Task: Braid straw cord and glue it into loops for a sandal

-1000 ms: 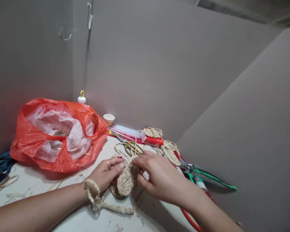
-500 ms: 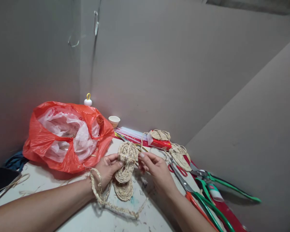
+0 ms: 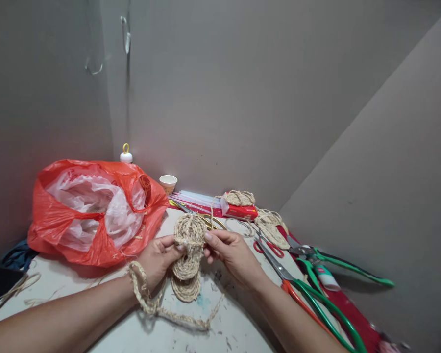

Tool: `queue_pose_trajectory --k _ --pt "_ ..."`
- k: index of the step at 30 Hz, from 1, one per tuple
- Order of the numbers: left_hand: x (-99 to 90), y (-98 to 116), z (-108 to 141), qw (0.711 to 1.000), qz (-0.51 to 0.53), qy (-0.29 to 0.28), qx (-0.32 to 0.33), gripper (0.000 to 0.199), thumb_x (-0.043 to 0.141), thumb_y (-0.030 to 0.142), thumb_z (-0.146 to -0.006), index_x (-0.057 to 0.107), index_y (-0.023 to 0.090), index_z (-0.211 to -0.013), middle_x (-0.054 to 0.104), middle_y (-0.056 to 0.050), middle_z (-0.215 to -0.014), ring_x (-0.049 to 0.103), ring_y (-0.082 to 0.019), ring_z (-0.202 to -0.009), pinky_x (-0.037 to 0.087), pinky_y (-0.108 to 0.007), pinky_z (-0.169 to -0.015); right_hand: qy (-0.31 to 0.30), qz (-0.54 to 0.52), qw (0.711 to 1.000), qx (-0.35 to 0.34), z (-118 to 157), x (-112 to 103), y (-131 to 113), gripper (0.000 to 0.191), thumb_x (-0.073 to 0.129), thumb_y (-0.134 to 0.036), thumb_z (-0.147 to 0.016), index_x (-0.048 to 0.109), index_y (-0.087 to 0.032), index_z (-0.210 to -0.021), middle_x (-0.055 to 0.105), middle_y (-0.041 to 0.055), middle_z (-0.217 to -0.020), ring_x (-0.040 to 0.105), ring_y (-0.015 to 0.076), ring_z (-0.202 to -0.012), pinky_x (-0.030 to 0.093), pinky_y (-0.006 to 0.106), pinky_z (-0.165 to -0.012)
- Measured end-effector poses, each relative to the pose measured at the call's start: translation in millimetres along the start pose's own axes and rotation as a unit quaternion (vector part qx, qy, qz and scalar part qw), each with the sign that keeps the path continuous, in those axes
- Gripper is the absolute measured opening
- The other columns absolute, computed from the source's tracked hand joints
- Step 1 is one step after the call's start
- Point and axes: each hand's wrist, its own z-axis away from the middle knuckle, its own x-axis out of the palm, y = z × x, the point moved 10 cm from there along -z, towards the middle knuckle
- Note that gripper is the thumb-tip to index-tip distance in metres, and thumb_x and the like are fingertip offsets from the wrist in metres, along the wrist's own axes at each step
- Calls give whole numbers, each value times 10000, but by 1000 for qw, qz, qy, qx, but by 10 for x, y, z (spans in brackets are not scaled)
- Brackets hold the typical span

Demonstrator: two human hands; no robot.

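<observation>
Grey walls [image 3: 224, 98] are enclosing the left, far and right sides of a white table [image 3: 191, 338]. On the left, a red plastic bag [image 3: 95, 215] is gaping around its crumpled white liner [image 3: 123, 220]. At the near right, large scissors [image 3: 297, 284] with green and orange handles are lying open, and green-handled pruning shears [image 3: 312, 252] are resting just beyond them. Over the middle of the table, the left hand [image 3: 155, 257] and right hand [image 3: 235, 255] are staying apart, with a woven straw sole [image 3: 190, 247] between them. The left hand is clamping its left edge, thumb on top; the right hand is pinching its right edge between thumb and fingers. Another coiled lobe [image 3: 186, 290] is showing just below its near end; whether the two are joined is unclear. A braided straw cord [image 3: 147, 304] is looping around the left wrist and trailing rightward. At the far side, a red box [image 3: 242, 212] is carrying a woven straw piece [image 3: 239, 198], and a paper cup [image 3: 168, 184] is standing farther left.
</observation>
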Motion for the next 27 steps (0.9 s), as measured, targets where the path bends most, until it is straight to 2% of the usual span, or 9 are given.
queue_pose_trajectory --k 4,9,13,17,23,27 --pt "49 17 5 1000 0 -5 3 321 725 277 -734 691 115 -1010 720 -125 -938 662 -242 -888 493 -348 -799 -36 -73 996 26 -18 55 43 314 748 -447 -694 667 -145 -674 602 3 -559 507 67 -470 438 171 -455" --pt "-10 3 -6 1000 12 26 1 339 747 245 -706 686 119 -1015 726 -119 -915 672 -241 -869 500 -346 -789 -41 -126 991 32 -45 18 68 280 816 -347 -626 707 -157 -800 635 -4 -610 556 76 -515 455 162 -452" --pt "-18 -26 1 999 16 35 -12 328 756 259 -695 697 113 -983 731 -122 -892 677 -249 -865 496 -361 -817 -48 -145 988 34 -53 27 102 245 836 -284 -599 709 -145 -757 642 2 -592 569 85 -519 463 171 -458" --pt "-1 -42 19 999 16 32 -22 330 762 262 -685 702 101 -967 731 -133 -885 677 -264 -877 492 -377 -838 -51 -167 984 30 -40 72 126 233 836 -294 -602 689 -172 -736 616 -27 -561 541 71 -496 456 177 -480" --pt "51 -6 40 999 39 32 -11 304 752 227 -694 700 101 -965 734 -125 -868 681 -251 -861 500 -366 -826 -51 -164 985 15 -28 99 121 253 812 -360 -634 647 -190 -722 574 -53 -549 498 61 -468 438 187 -476" --pt "82 25 38 999 46 26 6 301 736 230 -716 690 122 -994 732 -111 -875 682 -234 -834 506 -353 -800 -66 -123 990 -4 -19 95 88 277 749 -420 -702 643 -166 -673 592 -31 -574 515 70 -474 444 201 -485"
